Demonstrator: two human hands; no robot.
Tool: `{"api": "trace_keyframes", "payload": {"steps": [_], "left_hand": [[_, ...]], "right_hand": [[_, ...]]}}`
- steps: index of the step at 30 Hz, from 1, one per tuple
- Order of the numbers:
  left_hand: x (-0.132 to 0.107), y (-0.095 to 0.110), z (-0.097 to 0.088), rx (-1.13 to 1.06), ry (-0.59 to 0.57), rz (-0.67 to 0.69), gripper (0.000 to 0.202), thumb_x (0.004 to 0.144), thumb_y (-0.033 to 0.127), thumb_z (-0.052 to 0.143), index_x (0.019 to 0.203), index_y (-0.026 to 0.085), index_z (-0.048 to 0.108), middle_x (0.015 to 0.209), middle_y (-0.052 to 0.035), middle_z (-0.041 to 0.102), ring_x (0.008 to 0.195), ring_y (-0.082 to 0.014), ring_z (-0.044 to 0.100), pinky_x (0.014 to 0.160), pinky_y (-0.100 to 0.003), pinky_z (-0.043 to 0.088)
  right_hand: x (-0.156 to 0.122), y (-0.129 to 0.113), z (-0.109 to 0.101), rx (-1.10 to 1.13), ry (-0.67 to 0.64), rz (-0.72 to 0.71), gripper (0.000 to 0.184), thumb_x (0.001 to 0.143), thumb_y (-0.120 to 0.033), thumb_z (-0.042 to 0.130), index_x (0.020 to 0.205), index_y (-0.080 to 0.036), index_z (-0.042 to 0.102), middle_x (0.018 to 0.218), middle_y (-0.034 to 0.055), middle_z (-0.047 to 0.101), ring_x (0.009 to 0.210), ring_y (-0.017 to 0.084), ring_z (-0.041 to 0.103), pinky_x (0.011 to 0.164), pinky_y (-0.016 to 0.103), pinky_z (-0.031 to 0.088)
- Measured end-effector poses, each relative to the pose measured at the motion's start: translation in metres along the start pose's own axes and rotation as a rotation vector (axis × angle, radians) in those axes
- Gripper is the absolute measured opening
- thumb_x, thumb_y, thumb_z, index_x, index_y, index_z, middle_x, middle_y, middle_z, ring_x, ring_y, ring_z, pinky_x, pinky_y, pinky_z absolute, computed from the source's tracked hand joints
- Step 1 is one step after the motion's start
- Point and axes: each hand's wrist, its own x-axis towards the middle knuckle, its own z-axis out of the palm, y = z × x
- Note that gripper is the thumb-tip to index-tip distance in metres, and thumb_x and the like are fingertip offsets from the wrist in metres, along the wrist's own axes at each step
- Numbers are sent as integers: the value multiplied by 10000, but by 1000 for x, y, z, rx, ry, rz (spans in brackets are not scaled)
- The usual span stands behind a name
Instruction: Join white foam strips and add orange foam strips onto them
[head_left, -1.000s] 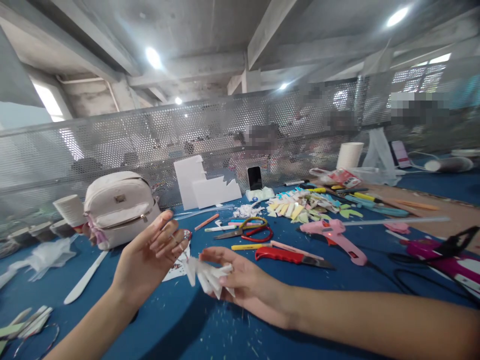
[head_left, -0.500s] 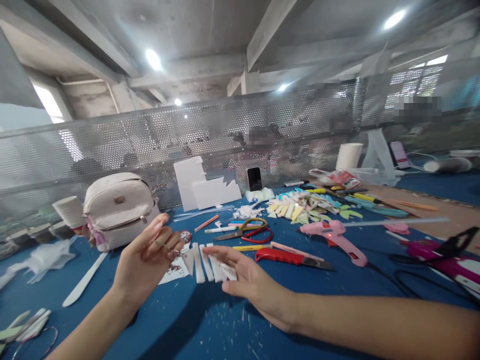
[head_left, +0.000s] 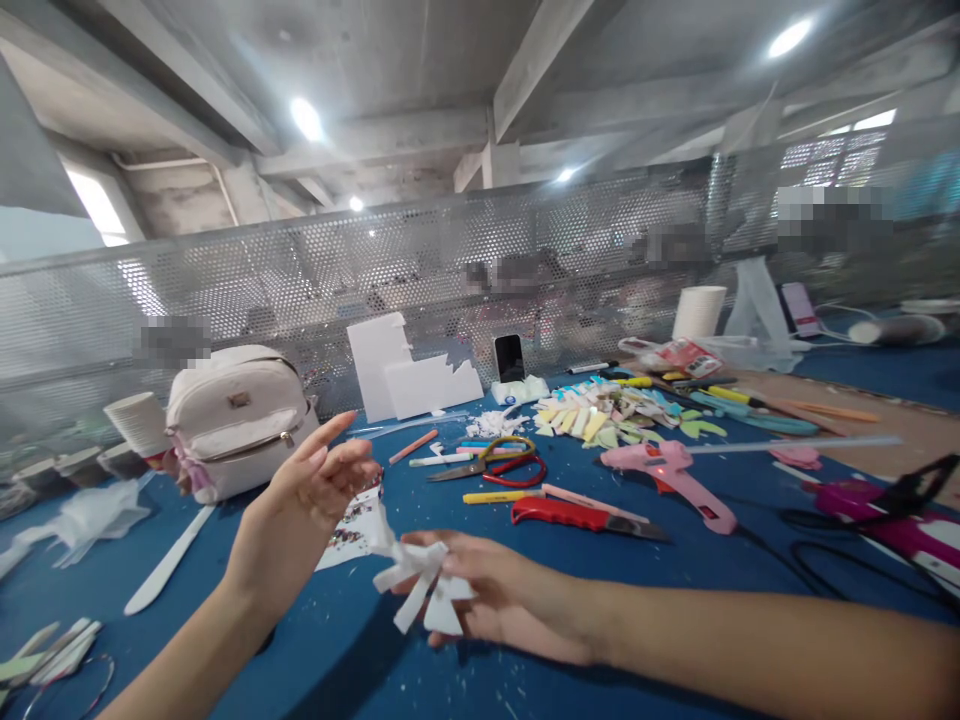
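Note:
My right hand (head_left: 504, 592) holds a white piece cut into several strips (head_left: 421, 578), which fan out beyond the fingers above the blue tabletop. The fingers lie behind and under the piece, so their exact grip is partly hidden. To its left, my left hand (head_left: 311, 500) is raised with fingers apart and lightly bent, and nothing shows in it. Beside the left fingertips lies a white sheet (head_left: 354, 532) with small dark bits on it. Past both hands are scissors (head_left: 487, 464), a yellow marker (head_left: 499, 496) and a red-handled knife (head_left: 574, 514).
A pink glue gun (head_left: 675, 470) lies to the right, its cable trailing rightwards. Behind it is a heap of cut scraps (head_left: 611, 412). A white backpack (head_left: 240, 420) stands at left by a white plastic knife (head_left: 171, 560). A phone (head_left: 509, 358) stands before the perforated screen (head_left: 420, 270).
The white strips, spread near the tabletop before, have turned and come nearer with my right hand, their ends now pointing downward. My left hand's fingers have loosened and spread.

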Motion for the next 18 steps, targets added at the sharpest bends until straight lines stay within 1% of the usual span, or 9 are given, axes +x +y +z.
{"api": "trace_keyframes", "payload": {"steps": [2,4,5,7,9,12,14,16,18], "left_hand": [[0,-2,-3,85,-13,30,412,828,309,702,1225,212,648,1070,-63,745,960,-201,702,922,-296,540],[-2,-4,-7,165,-28,52,384,847,317,690,1212,202,665,1166,-94,724,1041,-245,693,973,-335,517],[-3,-5,-9,200,-33,56,371,847,320,692,1199,201,676,1198,-100,712,1056,-262,691,983,-352,510],[-7,-6,-13,258,-29,54,359,844,350,702,1174,206,693,1238,-103,693,1051,-284,696,976,-375,514],[-11,-7,-17,305,2,36,340,857,394,693,1139,205,706,1195,-107,714,991,-276,717,931,-371,539],[-14,-9,-24,372,77,19,290,865,431,693,1046,206,719,1026,-85,768,877,-220,738,855,-312,567],[-15,-10,-28,425,113,9,275,837,427,731,1012,215,708,941,-63,781,820,-189,740,800,-262,573],[-16,-11,-31,485,121,-11,320,809,413,766,1053,224,683,915,-63,783,809,-183,742,755,-229,571],[-17,-10,-32,542,105,-23,403,790,400,788,1131,236,646,917,-71,783,823,-184,743,743,-216,569]], "right_hand": [[-1,1,0,-6,-80,42,564,751,-355,819,1242,-170,612,1225,139,657,1070,241,668,825,294,488],[-3,1,-1,-36,-121,72,554,738,-327,825,1229,-179,615,1229,137,659,1035,242,691,786,266,492],[-3,1,-2,-57,-120,76,537,742,-323,817,1220,-181,616,1221,136,665,1009,239,703,765,257,497],[-5,-2,-4,-114,-73,63,462,777,-331,783,1180,-168,628,1197,137,679,966,225,718,722,236,508],[-6,-5,-8,-175,1,47,388,828,-363,734,1141,-153,639,1154,134,699,920,201,729,684,213,513],[-9,-8,-14,-247,66,53,351,863,-383,687,1119,-145,649,1117,130,716,880,180,737,648,190,512],[-11,-8,-16,-285,88,52,346,857,-375,668,1109,-138,664,1123,132,714,862,174,740,635,183,514],[-11,-8,-17,-327,104,44,331,842,-355,647,1083,-130,683,1105,126,719,827,163,740,621,179,514],[-11,-7,-17,-389,107,29,325,840,-349,624,1073,-131,684,1059,114,729,766,148,733,591,177,506]]}}
